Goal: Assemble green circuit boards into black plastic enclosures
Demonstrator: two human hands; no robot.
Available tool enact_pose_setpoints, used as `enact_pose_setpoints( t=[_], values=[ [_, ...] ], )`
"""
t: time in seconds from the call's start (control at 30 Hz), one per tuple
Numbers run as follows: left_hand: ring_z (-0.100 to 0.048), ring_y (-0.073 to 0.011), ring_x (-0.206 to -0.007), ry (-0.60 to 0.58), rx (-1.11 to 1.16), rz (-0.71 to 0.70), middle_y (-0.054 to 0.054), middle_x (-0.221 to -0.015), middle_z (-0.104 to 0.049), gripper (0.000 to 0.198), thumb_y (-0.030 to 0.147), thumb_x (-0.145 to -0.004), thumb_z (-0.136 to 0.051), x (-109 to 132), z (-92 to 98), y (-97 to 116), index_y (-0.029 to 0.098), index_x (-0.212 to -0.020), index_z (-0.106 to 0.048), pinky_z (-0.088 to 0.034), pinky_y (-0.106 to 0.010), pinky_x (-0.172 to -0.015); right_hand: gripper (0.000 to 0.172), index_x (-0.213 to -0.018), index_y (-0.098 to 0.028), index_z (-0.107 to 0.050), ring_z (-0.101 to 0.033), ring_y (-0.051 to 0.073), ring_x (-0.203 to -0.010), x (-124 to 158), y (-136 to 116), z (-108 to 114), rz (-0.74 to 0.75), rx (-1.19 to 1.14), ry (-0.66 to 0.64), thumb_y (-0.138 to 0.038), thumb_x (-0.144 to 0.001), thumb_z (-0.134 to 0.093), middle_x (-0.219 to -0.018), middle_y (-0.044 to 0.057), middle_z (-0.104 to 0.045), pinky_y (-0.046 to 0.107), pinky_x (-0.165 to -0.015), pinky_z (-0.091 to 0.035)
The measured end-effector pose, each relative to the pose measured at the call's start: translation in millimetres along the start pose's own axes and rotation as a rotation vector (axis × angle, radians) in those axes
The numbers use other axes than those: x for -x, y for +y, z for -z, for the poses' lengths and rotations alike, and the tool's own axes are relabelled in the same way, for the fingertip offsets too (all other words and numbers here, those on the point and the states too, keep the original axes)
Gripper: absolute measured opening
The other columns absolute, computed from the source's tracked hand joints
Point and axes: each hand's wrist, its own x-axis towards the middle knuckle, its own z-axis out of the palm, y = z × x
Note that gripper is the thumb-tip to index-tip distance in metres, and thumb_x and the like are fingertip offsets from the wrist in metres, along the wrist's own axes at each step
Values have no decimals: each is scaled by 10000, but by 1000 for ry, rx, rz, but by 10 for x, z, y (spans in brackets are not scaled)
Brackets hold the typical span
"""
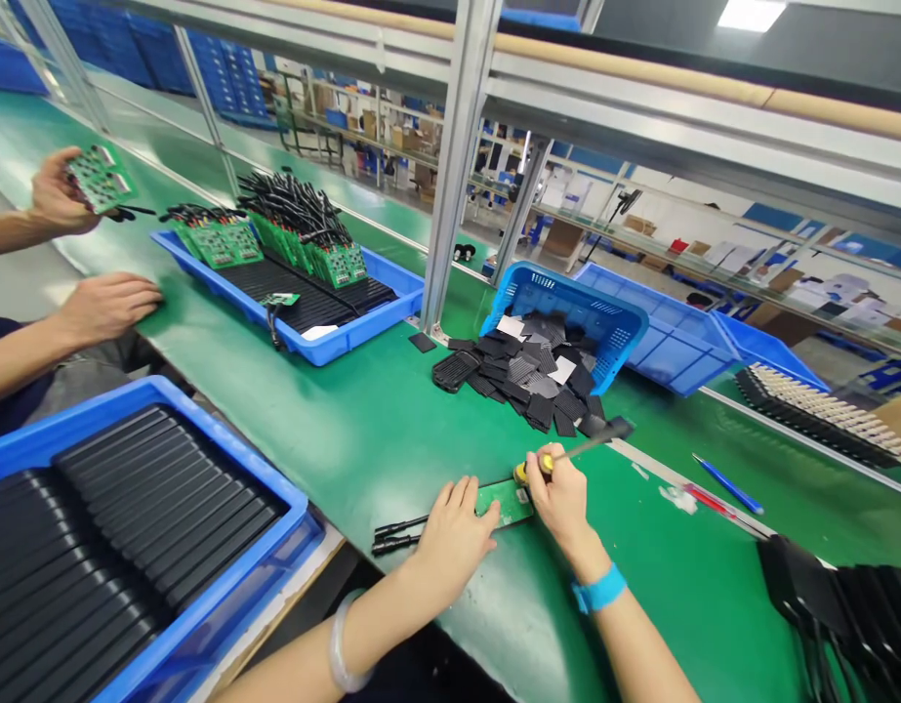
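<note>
My left hand (pixel 454 532) lies over a green circuit board (pixel 505 501), fingers bent across it and thumb pressed on its face, holding it against the bench. The board seems to sit in a thin black casing, mostly hidden. Two black cables (pixel 398 537) with thick ends stick out to the left from under this hand. In my right hand (pixel 563 498), closed at the board's right end, is a yellow-handled tool (pixel 547 462). Its long grey bar, blurred, points up and right; I cannot make out its exact kind.
Dark ribbed pads (pixel 530 376) spill from a tipped blue basket (pixel 626 337). Cabled boards fill a blue tray (pixel 348 347); black casings fill a nearer bin (pixel 296 503). A blue pen (pixel 728 483) and black parts (pixel 845 605) lie right. A co-worker's hand (pixel 59 190) holds a board.
</note>
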Motion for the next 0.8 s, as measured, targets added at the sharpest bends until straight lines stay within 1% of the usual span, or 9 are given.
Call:
enact_pose_setpoints(
  t=[0.1,0.23,0.3,0.37,0.47,0.53,0.63,0.73,0.8],
  values=[
    [-424,-355,-1319,-45,43,5,-233,-1401,-469,517,349,-804,-687,28,72,-23,230,-1291,-560,-388,-537,-1065,169,-748,-187,-548,-475,79,-402,-68,-25,-57,6,-4,-42,-279,-889,-537,-515,-65,-516,181,-452,-389],
    [-356,-379,-1354,-55,122,-15,-232,-1477,-360,625,396,-765,-719,143,218,-138,245,-1334,-511,-371,-548,-1074,87,-868,-190,-572,-584,95,-558,-235,-285,242,1,-65,54,-271,-895,-552,-709,-10,-646,190,-563,-448],
    [-364,-368,-1353,-17,149,23,-227,-1472,-372,640,385,-760,-727,217,287,-236,213,-1334,-503,-372,-529,-1084,54,-895,-197,-563,-634,116,-655,-198,-420,287,19,-175,76,-249,-891,-552,-789,15,-673,206,-625,-481],
    [-385,-355,-1345,28,142,101,-220,-1442,-421,623,361,-771,-718,283,347,-348,175,-1325,-504,-370,-515,-1092,51,-869,-197,-555,-643,125,-664,-72,-495,177,55,-259,-8,-234,-896,-532,-782,23,-671,211,-618,-492],
    [-400,-356,-1335,55,101,209,-218,-1428,-442,601,328,-787,-702,355,419,-515,154,-1327,-504,-368,-509,-1095,115,-804,-193,-554,-571,102,-498,110,-500,-81,90,-264,-189,-229,-904,-510,-645,-12,-623,192,-499,-456],
    [-409,-350,-1330,55,83,236,-213,-1428,-444,567,317,-802,-685,387,452,-610,158,-1320,-516,-371,-500,-1093,85,-831,-186,-567,-544,94,-460,119,-489,-103,75,-247,-214,-223,-898,-529,-628,-22,-618,189,-474,-444],
    [-420,-346,-1324,66,75,254,-207,-1421,-455,525,320,-817,-667,426,471,-722,165,-1300,-535,-379,-500,-1087,40,-916,-188,-578,-631,112,-623,6,-540,201,52,-254,-117,-203,-886,-558,-761,13,-668,188,-590,-497],
    [-424,-351,-1320,88,91,277,-209,-1416,-461,523,328,-817,-665,452,464,-784,162,-1296,-537,-383,-503,-1082,138,-983,-201,-565,-672,131,-790,-11,-634,562,61,-381,-20,-138,-860,-569,-866,29,-678,204,-714,-529],
    [-420,-348,-1324,84,108,283,-206,-1418,-460,520,327,-818,-663,457,458,-788,163,-1295,-539,-375,-497,-1090,177,-991,-202,-550,-680,150,-840,114,-663,607,71,-456,-12,-106,-843,-566,-903,42,-681,232,-749,-540]
  ],
)
